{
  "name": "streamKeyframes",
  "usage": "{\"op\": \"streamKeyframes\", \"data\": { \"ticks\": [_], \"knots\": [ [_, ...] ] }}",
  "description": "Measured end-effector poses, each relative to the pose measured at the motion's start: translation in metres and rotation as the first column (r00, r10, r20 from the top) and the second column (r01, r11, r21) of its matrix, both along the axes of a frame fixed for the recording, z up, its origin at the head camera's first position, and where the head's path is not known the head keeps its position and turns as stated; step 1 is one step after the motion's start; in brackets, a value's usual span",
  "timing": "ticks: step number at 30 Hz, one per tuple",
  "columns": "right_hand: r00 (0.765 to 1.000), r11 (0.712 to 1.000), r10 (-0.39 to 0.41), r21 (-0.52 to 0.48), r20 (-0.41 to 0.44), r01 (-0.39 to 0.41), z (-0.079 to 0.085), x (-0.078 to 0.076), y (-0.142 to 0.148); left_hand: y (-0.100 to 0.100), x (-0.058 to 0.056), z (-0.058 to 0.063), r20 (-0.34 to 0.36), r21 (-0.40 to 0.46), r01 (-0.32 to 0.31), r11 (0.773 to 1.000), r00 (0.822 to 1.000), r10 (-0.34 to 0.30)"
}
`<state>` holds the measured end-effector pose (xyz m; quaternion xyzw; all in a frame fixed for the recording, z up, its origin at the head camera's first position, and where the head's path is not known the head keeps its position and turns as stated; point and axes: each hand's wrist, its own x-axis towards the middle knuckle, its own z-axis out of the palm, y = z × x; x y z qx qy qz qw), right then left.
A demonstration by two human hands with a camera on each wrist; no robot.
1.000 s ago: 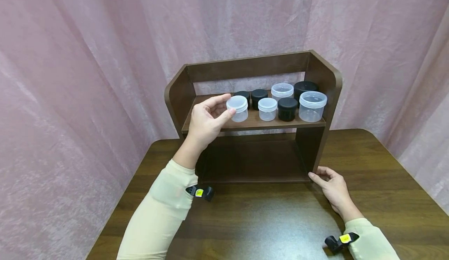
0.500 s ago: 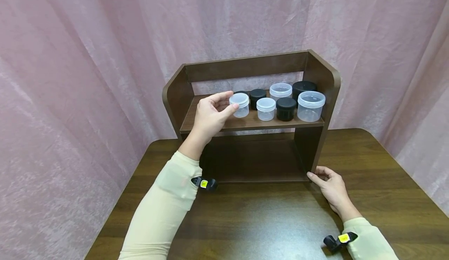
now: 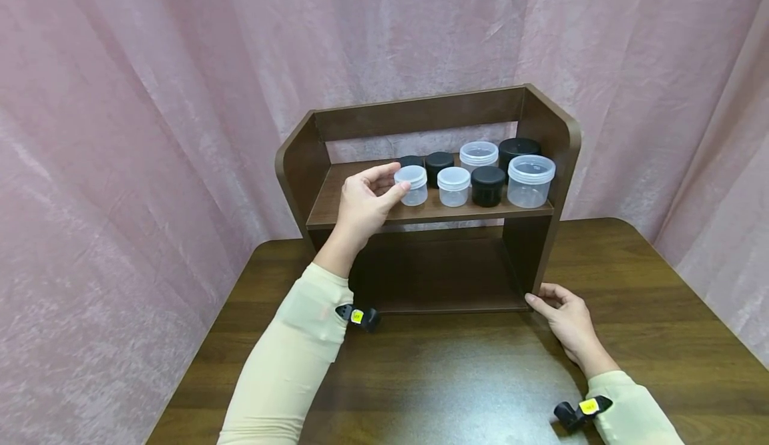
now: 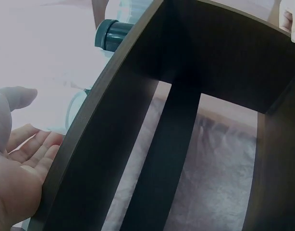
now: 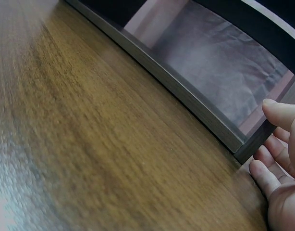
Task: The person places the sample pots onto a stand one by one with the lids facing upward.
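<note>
My left hand (image 3: 363, 208) pinches a small clear plastic jar (image 3: 413, 195) with a frosted lid between thumb and fingers, at the front of the upper board of a brown wooden shelf (image 3: 420, 106). In the left wrist view the jar is washed out by glare, and the left hand (image 4: 15, 178) lies along the board's front edge. Down at the shelf's lower right corner, my right hand (image 3: 571, 321) holds the side panel. The right wrist view shows the thumb of that right hand (image 5: 287, 149) at the panel's front and the other fingers outside it.
Right of the held jar stand a small clear jar (image 3: 453, 195), a black jar (image 3: 488, 191) and a large clear jar (image 3: 530, 190). Behind them are several more, including a wide black jar (image 3: 519, 148). The shelf rests on a wooden table (image 3: 444, 371) before a pink curtain (image 3: 180, 98).
The left hand has shifted slightly right with the clear jar, which rose a little and then came down in front of a black jar. The right hand keeps its hold on the panel.
</note>
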<state>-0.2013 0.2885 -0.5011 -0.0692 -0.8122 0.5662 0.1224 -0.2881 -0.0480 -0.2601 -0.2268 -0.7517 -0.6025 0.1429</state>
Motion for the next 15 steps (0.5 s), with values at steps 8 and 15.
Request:
{"op": "streamKeyframes", "data": {
  "ticks": [8, 15],
  "knots": [
    [1.000, 1.000, -0.006, 0.016, 0.004, 0.006, 0.0010, -0.0003, 0.0005, 0.0020, 0.0005, -0.0050, -0.011, -0.040, 0.002, 0.999, 1.000, -0.003],
    [1.000, 1.000, -0.003, 0.015, 0.006, 0.003, 0.0011, 0.0007, 0.0001, 0.0022, 0.0012, -0.0077, -0.005, -0.069, 0.006, 0.998, 1.000, -0.006]
  ]
}}
